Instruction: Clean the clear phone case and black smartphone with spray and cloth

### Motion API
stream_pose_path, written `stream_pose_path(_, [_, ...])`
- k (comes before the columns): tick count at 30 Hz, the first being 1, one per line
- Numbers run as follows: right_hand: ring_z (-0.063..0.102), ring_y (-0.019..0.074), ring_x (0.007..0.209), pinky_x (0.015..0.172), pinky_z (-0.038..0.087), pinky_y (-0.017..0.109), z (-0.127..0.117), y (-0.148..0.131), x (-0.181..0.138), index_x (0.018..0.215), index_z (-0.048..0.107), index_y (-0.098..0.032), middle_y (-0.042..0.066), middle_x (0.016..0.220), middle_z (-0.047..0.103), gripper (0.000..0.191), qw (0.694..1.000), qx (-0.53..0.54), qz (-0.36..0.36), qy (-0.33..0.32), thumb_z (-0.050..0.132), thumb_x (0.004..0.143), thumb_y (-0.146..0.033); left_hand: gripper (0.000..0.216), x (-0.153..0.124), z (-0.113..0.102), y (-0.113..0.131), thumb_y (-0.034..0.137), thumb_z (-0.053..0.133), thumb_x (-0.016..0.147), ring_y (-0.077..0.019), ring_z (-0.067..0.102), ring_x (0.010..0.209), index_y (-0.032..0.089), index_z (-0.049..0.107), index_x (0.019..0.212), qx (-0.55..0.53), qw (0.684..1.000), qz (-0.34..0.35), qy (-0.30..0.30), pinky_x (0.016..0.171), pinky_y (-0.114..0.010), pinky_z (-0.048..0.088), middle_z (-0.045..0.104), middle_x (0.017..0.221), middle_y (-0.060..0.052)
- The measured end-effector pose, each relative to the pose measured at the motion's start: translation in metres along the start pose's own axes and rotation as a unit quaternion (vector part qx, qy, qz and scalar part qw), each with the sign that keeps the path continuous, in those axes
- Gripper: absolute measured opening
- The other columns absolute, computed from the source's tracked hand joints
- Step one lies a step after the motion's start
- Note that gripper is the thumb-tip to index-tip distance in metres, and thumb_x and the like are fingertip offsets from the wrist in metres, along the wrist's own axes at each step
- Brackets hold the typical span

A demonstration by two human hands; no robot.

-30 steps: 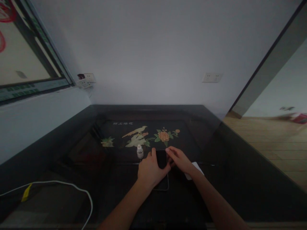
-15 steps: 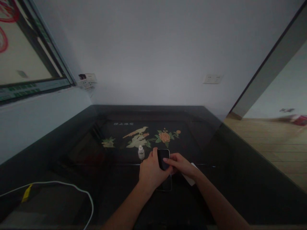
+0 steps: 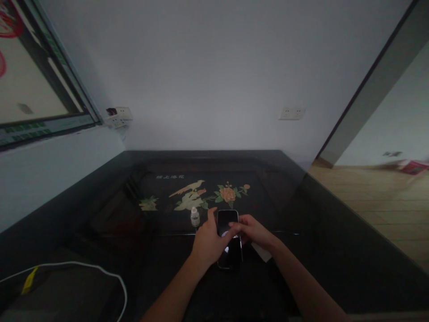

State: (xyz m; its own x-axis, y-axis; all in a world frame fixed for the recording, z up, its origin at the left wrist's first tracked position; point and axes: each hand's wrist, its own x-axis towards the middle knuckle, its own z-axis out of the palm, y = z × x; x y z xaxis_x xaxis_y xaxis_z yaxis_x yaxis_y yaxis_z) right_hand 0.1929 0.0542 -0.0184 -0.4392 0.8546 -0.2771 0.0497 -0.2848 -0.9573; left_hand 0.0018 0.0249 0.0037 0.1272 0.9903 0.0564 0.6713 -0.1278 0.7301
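A black phone (image 3: 228,219) lies flat on the dark table (image 3: 301,268), screen up. My left hand (image 3: 208,241) rests on the phone's left edge with the fingers curled around it. From the right, my right hand (image 3: 253,230) reaches in with its fingertips pressed together on the screen, over a small pale thing I cannot make out. A small white dropper bottle (image 3: 195,217) stands just left of my left hand. Under my right wrist a white cloth or paper (image 3: 262,252) shows.
The table has a bird-and-flower inlay (image 3: 201,197) behind the phone. A white cable (image 3: 100,268) with a yellow tag (image 3: 28,281) curves over a dark pad at the front left. Wall sockets (image 3: 117,115) sit at the left corner. Wooden floor (image 3: 375,201) lies to the right.
The phone's screen is more uncovered now, and its lower end reflects light. My right fingertips have slid down from the phone's top edge onto the middle of the screen. The view has tilted slightly.
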Motion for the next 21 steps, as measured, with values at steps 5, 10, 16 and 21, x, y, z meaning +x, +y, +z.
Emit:
stream_pose_path(5, [0.066,0.0128,0.058,0.051,0.053,0.021,-0.003,-0.001,0.000,0.091,0.069,-0.013,0.003,0.073,0.071,0.046,1.000,0.010,0.007,0.007,0.077,0.079,-0.057,0.044,0.008,0.002,-0.009,0.056,0.027,0.104,-0.0193,0.070,0.083,0.023,0.054,0.115,-0.140,0.990,0.013,0.000,0.074,-0.028,0.049,0.072,0.091,-0.003])
stream_pose_path(10, [0.066,0.0123,0.056,0.048,0.051,0.020,-0.003,-0.001,0.000,0.089,0.068,-0.014,0.002,0.071,0.068,0.044,0.999,0.029,-0.007,0.014,0.078,0.079,-0.055,0.047,0.013,0.009,-0.016,0.054,0.023,0.105,-0.0183,0.063,0.080,0.022,0.055,0.092,-0.157,0.987,0.022,0.013,0.073,-0.027,0.047,0.066,0.083,-0.001])
stream_pose_path(16, [0.064,0.0126,0.060,0.053,0.052,0.022,0.000,-0.001,0.001,0.093,0.069,-0.015,0.001,0.074,0.068,0.046,0.999,0.033,-0.018,0.019,0.079,0.079,-0.058,0.048,0.015,0.013,-0.018,0.057,0.025,0.104,-0.0166,0.057,0.074,0.021,0.054,0.087,-0.186,0.981,0.040,0.024,0.070,-0.027,0.043,0.060,0.079,0.000])
stream_pose_path(21, [0.070,0.0170,0.076,0.066,0.055,0.026,0.005,-0.002,0.000,0.104,0.072,-0.016,0.006,0.090,0.074,0.050,0.999,0.034,-0.032,-0.003,0.081,0.077,-0.056,0.048,0.014,0.012,-0.017,0.055,0.024,0.105,-0.0170,0.057,0.072,0.021,0.051,0.086,-0.172,0.983,0.034,0.054,0.070,-0.028,0.043,0.059,0.076,0.000])
